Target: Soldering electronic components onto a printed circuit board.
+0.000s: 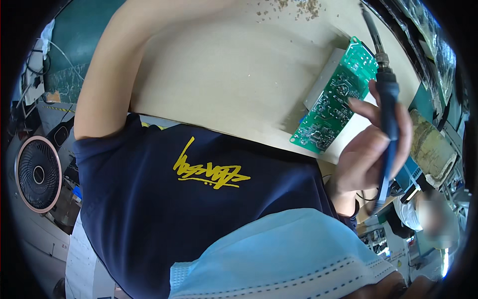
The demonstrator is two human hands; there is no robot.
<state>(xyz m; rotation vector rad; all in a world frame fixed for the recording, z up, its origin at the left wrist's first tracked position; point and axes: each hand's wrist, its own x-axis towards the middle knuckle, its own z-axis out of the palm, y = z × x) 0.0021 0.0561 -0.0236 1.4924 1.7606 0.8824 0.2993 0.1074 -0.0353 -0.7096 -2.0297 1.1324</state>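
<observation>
My right hand [366, 149] is closed around the dark blue handle of a soldering iron [388, 107]. The iron's metal tip points away toward the far right edge of the work surface. Beside that hand lies a green circuit board [328, 109], its solder side showing, dotted with joints and small parts. One fingertip overlaps the board's right edge; whether it touches cannot be told. A pale grey block-like part [323, 79] shows along the board's left side. My left forearm [164, 15] reaches across the far left and leaves the picture at the top, so the left hand is out of sight.
A beige work surface [209, 84] spreads in front of me, with small brown crumbs [303, 7] scattered at its far side. A round fan [39, 174] stands at the left. Clear plastic wrapping [428, 30] lines the far right. Another person [433, 219] is at the right.
</observation>
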